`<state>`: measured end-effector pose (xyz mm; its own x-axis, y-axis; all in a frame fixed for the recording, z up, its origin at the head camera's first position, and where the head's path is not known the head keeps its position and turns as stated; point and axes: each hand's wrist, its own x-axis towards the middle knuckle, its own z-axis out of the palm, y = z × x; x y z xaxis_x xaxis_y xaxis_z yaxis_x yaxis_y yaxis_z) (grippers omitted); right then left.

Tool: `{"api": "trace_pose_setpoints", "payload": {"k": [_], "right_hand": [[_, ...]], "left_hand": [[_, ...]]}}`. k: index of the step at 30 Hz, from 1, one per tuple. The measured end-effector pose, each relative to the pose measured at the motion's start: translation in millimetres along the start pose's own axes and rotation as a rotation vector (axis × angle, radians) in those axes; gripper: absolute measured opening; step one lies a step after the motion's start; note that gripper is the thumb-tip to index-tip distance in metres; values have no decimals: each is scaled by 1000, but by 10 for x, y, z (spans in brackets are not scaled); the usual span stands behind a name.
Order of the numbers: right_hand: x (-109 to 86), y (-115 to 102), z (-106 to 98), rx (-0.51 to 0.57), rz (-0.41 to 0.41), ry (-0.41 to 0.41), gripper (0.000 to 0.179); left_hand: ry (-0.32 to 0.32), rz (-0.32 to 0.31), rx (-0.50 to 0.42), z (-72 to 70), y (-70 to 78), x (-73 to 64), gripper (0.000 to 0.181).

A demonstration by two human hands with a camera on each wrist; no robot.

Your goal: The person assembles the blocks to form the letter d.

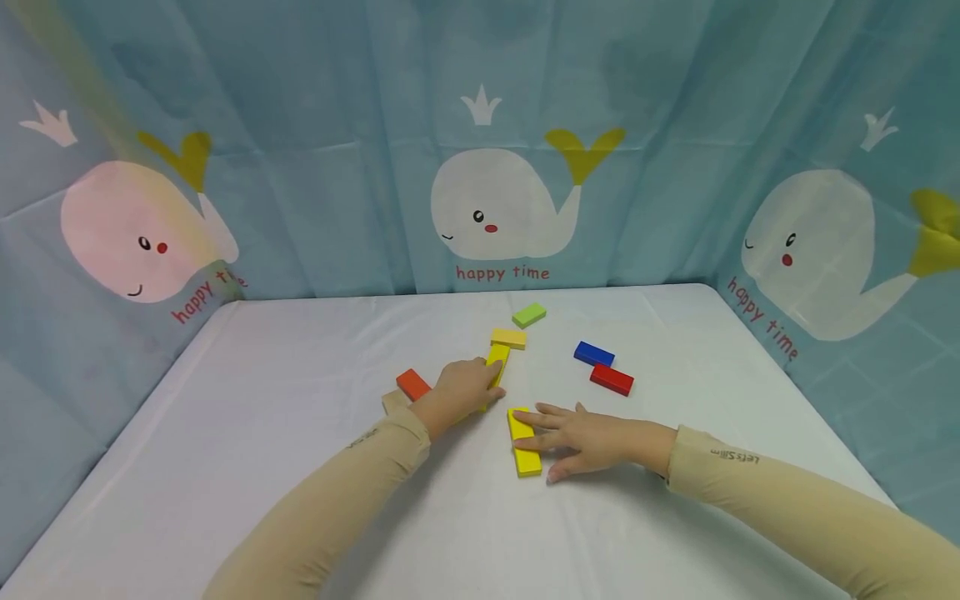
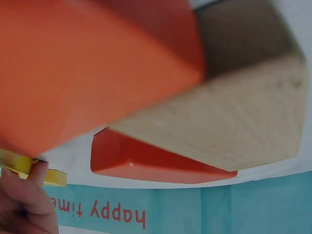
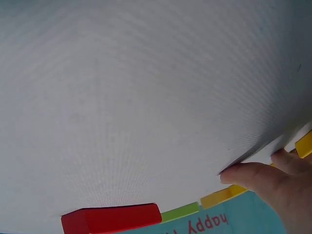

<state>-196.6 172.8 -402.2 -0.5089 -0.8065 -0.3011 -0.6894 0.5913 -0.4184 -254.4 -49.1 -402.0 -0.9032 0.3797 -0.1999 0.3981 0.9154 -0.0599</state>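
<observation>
In the head view my left hand point(image 1: 467, 388) bends over a long yellow block point(image 1: 498, 354), pinching it between thumb and fingers; much of it is hidden. A pale yellow block point(image 1: 508, 338) lies across its far end. My right hand point(image 1: 588, 437) rests with straight, spread fingers on a second yellow block point(image 1: 528, 462), nearer me. Its thumb point(image 3: 251, 176) appears in the right wrist view. Beside my left wrist lie an orange block point(image 1: 413, 384) and a bare wooden block point(image 1: 393, 402). The left wrist view shows another orange block point(image 2: 87, 68) close up, overlapping the wooden one.
A blue block point(image 1: 594, 354) and a red block point(image 1: 612, 380) lie close together beyond my right hand. The light green block point(image 1: 529, 315) is farthest back. A white cloth covers the table point(image 1: 300, 367), and blue whale-print curtains point(image 1: 322, 192) stand around it.
</observation>
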Motion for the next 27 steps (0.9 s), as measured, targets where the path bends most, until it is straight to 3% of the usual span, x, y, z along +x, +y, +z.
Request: {"api": "trace_pose_setpoints", "payload": {"k": [5,11,14,20,24,27], "right_hand": [[-2,-1,0,-3,7,0,61],[-11,0,-2,10,5,-5,61],[-12,7,4,12,6,-6,61],[-12,12,-9,13,2,-16,62],[-5,2,-32,11,8,-31,62],[3,-11,-41,9,22,-40,62]], "left_hand": [[108,20,-32,-7,-4,-16,25],[177,3,-96,-40,23,-67,31],[183,15,-94,-39,36,-69,31],[180,121,-77,-26,41,-53,27],[173,158,-85,-70,7,-54,18],[130,215,-31,-123,-45,-26,36]]}}
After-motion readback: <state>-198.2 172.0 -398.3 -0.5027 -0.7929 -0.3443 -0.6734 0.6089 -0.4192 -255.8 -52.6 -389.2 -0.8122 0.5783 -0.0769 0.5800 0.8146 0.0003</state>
